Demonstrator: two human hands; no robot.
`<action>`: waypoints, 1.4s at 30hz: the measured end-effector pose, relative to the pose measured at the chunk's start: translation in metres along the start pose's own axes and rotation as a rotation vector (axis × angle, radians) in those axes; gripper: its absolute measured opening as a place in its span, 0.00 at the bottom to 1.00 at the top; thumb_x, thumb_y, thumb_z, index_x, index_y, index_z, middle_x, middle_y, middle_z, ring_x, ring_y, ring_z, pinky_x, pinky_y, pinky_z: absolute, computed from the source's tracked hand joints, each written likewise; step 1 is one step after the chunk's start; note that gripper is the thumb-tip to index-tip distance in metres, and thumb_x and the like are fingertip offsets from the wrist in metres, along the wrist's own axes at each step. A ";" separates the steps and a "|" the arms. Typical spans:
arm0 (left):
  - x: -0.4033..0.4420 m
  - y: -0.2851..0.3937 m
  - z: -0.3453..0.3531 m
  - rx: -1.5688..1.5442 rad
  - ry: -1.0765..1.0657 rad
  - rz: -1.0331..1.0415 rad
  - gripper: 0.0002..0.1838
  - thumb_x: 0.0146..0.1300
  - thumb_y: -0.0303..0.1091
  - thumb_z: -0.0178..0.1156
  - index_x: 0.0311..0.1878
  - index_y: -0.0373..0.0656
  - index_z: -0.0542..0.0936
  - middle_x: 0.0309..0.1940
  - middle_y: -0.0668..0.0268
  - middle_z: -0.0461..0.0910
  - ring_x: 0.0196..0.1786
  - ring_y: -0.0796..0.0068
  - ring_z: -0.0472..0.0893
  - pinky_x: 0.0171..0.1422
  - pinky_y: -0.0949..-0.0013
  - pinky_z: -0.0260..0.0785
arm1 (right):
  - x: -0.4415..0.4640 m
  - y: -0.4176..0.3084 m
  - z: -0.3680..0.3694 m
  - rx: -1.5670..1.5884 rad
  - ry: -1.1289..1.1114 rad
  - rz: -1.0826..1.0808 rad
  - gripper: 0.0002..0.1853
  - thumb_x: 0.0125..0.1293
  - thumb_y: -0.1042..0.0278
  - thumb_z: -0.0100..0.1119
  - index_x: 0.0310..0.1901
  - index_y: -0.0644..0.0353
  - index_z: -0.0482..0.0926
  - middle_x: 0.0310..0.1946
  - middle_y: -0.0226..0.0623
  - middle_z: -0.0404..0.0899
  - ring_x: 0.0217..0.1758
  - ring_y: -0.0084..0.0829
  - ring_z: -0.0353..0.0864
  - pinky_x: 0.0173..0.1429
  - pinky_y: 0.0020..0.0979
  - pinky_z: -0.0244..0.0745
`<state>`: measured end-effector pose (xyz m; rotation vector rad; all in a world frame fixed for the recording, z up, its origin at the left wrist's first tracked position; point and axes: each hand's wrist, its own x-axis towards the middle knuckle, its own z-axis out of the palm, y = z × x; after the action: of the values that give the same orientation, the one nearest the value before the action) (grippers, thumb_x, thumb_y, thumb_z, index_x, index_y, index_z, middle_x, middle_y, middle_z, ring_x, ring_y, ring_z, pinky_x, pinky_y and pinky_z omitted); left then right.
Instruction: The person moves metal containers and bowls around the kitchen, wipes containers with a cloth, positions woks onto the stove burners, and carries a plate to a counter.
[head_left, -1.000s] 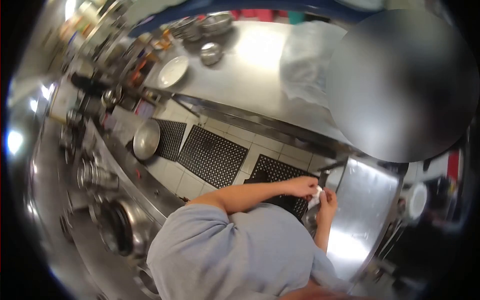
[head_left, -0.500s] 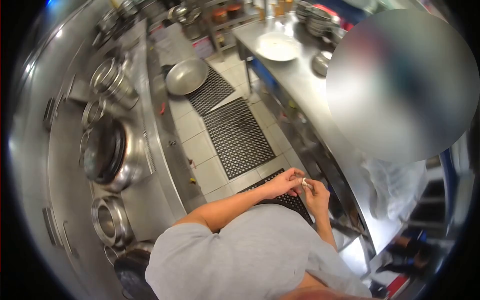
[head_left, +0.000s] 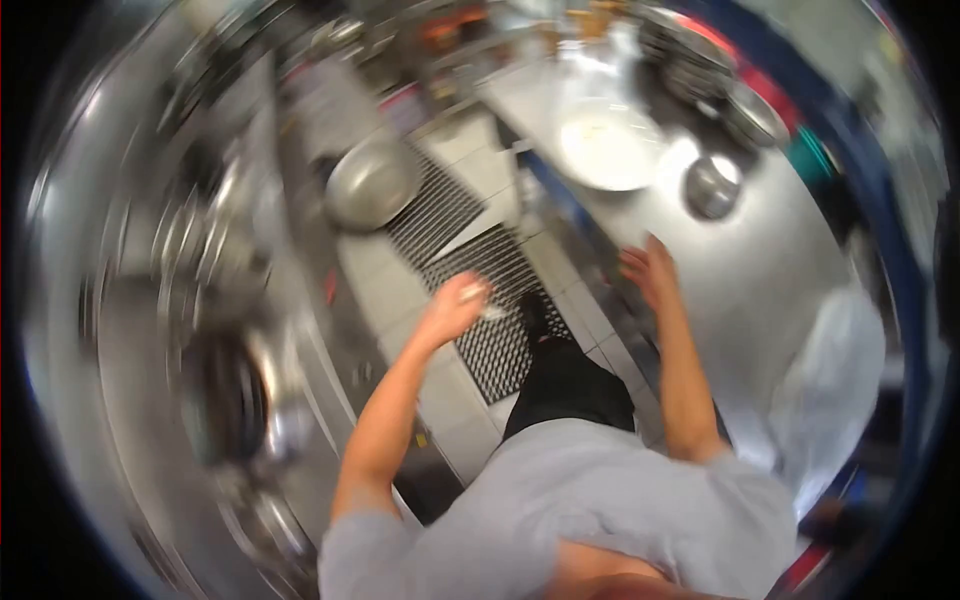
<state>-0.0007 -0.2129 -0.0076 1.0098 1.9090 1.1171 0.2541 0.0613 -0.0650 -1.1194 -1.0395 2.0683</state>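
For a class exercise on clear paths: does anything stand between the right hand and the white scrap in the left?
Nothing visible: open space above the floor and black mat separates the right hand from the white scrap.

The hands point(head_left: 455, 308), together before, are now well apart

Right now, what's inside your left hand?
A small whitish thing shows in the left hand, too blurred to name. The curled hand covers anything else inside.
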 end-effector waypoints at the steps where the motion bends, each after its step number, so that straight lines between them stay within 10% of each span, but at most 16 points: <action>1: 0.014 0.010 -0.021 0.071 -0.009 -0.233 0.08 0.67 0.35 0.54 0.39 0.40 0.77 0.28 0.67 0.78 0.27 0.81 0.74 0.29 0.74 0.67 | 0.037 -0.003 0.005 0.000 0.083 0.004 0.36 0.69 0.43 0.50 0.70 0.58 0.54 0.49 0.50 0.75 0.46 0.35 0.79 0.46 0.36 0.78; 6: 0.026 -0.108 -0.089 -0.165 0.217 -0.456 0.06 0.67 0.33 0.52 0.38 0.43 0.76 0.28 0.70 0.76 0.28 0.78 0.74 0.32 0.74 0.69 | 0.154 -0.014 0.050 0.153 0.331 0.035 0.30 0.68 0.55 0.57 0.64 0.63 0.60 0.40 0.47 0.79 0.32 0.37 0.83 0.31 0.35 0.82; 7: 0.020 -0.096 -0.077 -0.345 0.588 -0.644 0.07 0.64 0.36 0.56 0.36 0.43 0.76 0.25 0.70 0.74 0.26 0.78 0.73 0.29 0.73 0.68 | 0.180 0.001 0.049 0.108 0.375 0.004 0.26 0.67 0.61 0.56 0.61 0.65 0.62 0.41 0.47 0.79 0.34 0.37 0.83 0.30 0.36 0.83; 12: -0.006 -0.220 -0.128 -0.781 0.494 -1.045 0.13 0.63 0.39 0.58 0.47 0.42 0.76 0.35 0.61 0.78 0.28 0.73 0.75 0.27 0.71 0.71 | 0.194 -0.011 0.088 0.122 0.488 -0.070 0.20 0.63 0.74 0.52 0.57 0.70 0.67 0.46 0.48 0.78 0.38 0.39 0.84 0.31 0.38 0.85; 15: 0.059 -0.231 -0.156 -0.272 0.355 -0.496 0.20 0.68 0.43 0.53 0.59 0.43 0.72 0.40 0.57 0.79 0.27 0.73 0.75 0.30 0.73 0.69 | 0.192 -0.005 0.128 0.205 0.370 -0.041 0.25 0.61 0.74 0.54 0.61 0.66 0.65 0.48 0.47 0.77 0.45 0.38 0.82 0.38 0.39 0.85; 22: 0.369 -0.077 -0.218 -0.760 -0.578 -0.518 0.40 0.65 0.67 0.45 0.69 0.45 0.63 0.58 0.56 0.73 0.34 0.70 0.77 0.35 0.68 0.72 | 0.159 0.009 0.253 0.216 0.205 -0.002 0.30 0.58 0.72 0.57 0.64 0.65 0.64 0.53 0.43 0.76 0.49 0.35 0.79 0.46 0.35 0.80; 25: 0.416 -0.024 -0.220 -0.468 -0.498 -0.483 0.31 0.68 0.54 0.51 0.64 0.39 0.66 0.57 0.58 0.73 0.49 0.62 0.80 0.50 0.61 0.73 | 0.164 0.013 0.293 0.029 0.249 -0.279 0.32 0.56 0.72 0.56 0.64 0.68 0.64 0.57 0.48 0.75 0.59 0.38 0.74 0.63 0.36 0.70; 29: 0.471 -0.044 -0.253 -0.432 -0.626 -0.514 0.34 0.57 0.38 0.56 0.66 0.32 0.64 0.58 0.51 0.73 0.59 0.54 0.75 0.60 0.56 0.71 | 0.204 -0.006 0.316 0.055 0.130 -0.166 0.27 0.66 0.65 0.53 0.64 0.70 0.64 0.54 0.46 0.76 0.50 0.32 0.79 0.54 0.31 0.76; 32: 0.479 0.000 -0.246 -0.736 -0.685 -0.404 0.36 0.47 0.31 0.52 0.64 0.31 0.66 0.56 0.50 0.73 0.57 0.52 0.76 0.61 0.55 0.71 | 0.228 -0.065 0.333 -0.150 0.266 -0.191 0.30 0.70 0.50 0.50 0.65 0.65 0.64 0.43 0.43 0.79 0.32 0.30 0.81 0.32 0.26 0.79; 42: 0.617 -0.072 -0.367 -0.725 -0.194 -0.411 0.27 0.45 0.27 0.54 0.53 0.27 0.73 0.45 0.57 0.78 0.46 0.60 0.79 0.52 0.63 0.72 | 0.389 -0.035 0.315 0.039 0.483 0.188 0.27 0.70 0.43 0.49 0.45 0.66 0.78 0.28 0.43 0.83 0.26 0.30 0.84 0.29 0.27 0.79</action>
<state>-0.6120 0.1692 -0.0398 0.2910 1.3009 1.2590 -0.2052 0.2606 -0.0912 -1.6417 -0.6740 1.8044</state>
